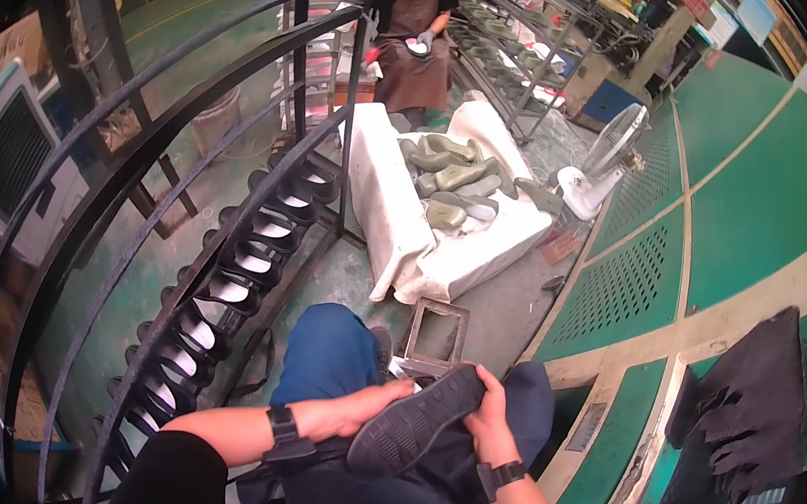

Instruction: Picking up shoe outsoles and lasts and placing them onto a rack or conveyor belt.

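Note:
Over my lap I hold a black shoe (411, 424) with its ridged sole turned up toward me. My left hand (370, 407) grips its left side near one end, and the fingers pass out of sight beneath it. At the upper right end, my right hand (490, 404) is closed round the other end, thumb along the edge. The shoe's upper side is hidden from me. Just beyond the shoe stands a small metal frame (437, 332), near my knees.
Left of me, a metal rack (209, 274) carries rows of black shoes with pale insoles. Ahead, a white cloth-lined bin (380, 199) holds several olive and grey shoe lasts (458, 173). A co-worker (415, 32) sits beyond. Green cabinets (623, 269) and a white fan (587, 189) line the right.

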Available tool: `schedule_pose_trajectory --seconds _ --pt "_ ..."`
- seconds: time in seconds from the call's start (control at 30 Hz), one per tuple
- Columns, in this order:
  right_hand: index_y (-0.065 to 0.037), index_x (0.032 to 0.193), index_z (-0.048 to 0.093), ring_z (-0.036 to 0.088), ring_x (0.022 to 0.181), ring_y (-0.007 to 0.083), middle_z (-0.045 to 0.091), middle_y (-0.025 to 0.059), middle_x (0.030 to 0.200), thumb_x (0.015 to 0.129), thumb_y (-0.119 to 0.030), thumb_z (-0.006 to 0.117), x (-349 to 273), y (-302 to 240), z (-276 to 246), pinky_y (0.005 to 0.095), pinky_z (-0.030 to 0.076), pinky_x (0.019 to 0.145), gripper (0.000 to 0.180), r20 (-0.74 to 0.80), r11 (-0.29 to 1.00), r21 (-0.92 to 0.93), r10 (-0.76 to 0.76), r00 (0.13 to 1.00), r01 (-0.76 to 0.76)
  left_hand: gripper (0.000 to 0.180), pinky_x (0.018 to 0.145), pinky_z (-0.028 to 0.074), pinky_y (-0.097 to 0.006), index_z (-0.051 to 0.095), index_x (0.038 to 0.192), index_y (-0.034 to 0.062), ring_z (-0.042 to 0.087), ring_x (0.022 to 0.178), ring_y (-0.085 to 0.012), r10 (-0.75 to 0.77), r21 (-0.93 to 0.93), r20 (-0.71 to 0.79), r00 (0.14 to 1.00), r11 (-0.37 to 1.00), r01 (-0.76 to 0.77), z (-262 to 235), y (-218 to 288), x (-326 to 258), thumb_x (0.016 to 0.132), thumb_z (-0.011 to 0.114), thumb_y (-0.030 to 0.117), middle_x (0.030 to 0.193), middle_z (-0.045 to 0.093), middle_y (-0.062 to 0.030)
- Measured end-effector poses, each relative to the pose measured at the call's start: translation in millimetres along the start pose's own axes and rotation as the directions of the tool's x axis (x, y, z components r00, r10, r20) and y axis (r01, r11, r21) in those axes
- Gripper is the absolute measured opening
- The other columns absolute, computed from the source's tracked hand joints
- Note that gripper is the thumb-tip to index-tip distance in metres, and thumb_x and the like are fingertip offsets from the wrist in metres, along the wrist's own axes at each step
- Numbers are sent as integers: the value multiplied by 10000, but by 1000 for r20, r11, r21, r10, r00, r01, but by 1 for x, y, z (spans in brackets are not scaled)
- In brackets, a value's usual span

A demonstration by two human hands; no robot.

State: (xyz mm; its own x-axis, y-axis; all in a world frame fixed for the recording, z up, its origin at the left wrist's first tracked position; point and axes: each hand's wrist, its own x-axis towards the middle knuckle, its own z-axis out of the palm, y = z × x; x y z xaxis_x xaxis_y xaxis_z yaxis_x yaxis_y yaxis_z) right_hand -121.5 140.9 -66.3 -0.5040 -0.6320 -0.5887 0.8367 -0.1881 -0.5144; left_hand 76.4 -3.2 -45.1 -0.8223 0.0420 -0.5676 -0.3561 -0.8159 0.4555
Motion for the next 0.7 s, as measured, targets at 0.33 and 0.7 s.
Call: schedule_pose_trajectory --seconds 0.33,0.7 --pt "71 1165 669 693 908 240 710 169 1068 967 -181 457 34 5 1 324 546 875 384 344 898 -397 -45 938 189 489 801 551 -343 579 1338 133 658 965 -193 35 316 -118 992 949 4 12 55 126 989 556 474 1196 668 -104" --pt "30 1070 689 613 987 115 680 30 1040 997 -179 526 7 20 11 244 444 909 275 349 857 -399 -187 918 326 271 639 567 -319 692 1003 64 678 728 -179 -138 -33 -47 989 990 136 18 37 109 902 644 311 865 694 -71"
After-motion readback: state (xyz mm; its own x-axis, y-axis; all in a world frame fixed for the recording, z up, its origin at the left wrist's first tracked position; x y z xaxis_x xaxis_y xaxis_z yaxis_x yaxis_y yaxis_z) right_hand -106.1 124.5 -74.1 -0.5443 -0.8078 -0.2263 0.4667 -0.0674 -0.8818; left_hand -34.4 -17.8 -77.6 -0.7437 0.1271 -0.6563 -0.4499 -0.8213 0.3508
